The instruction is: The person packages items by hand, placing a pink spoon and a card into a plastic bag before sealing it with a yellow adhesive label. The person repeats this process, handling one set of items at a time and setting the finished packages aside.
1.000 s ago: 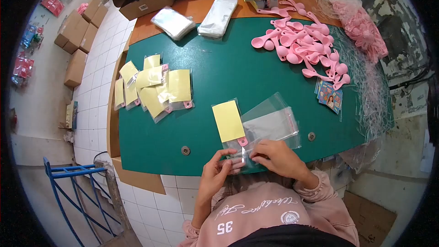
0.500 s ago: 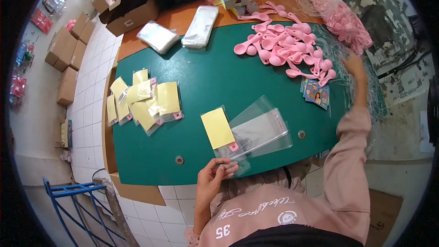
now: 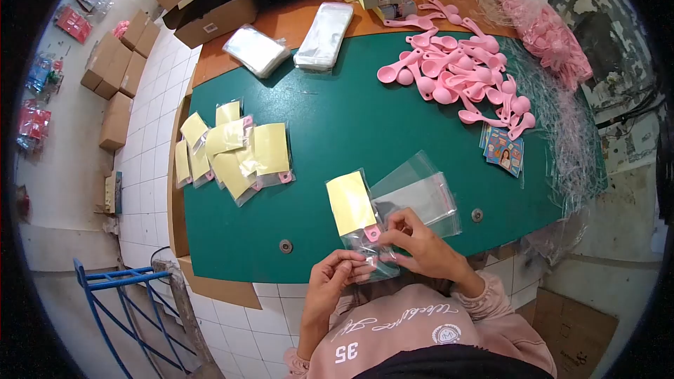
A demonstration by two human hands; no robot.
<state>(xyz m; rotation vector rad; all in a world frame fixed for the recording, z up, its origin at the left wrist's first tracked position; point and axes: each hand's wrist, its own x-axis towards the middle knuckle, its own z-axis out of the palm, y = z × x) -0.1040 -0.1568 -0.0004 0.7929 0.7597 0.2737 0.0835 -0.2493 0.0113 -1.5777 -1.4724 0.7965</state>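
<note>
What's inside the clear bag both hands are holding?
Inside the clear bag: a yellow card and a pink handle end poking out below it. The card covers the rest of that pink piece.

The clear packet (image 3: 359, 228) is a narrow, see-through plastic bag lying flat on the green worktop (image 3: 337, 112), at its near edge. Its long side runs away from the person and tilts slightly to the left. A plain yellow card (image 3: 349, 202) fills its upper half, blank face up and unbent. Below the card, the rounded end of a pink spoon handle (image 3: 373, 233) shows, with a small hole in it. The lower end of the bag is crinkled and catches glare. The left hand (image 3: 335, 274) pinches this end at its left corner, and the right hand (image 3: 421, 242) at its right, beside the handle. The packet's right edge overlaps a stack of empty clear bags (image 3: 421, 193).
</note>
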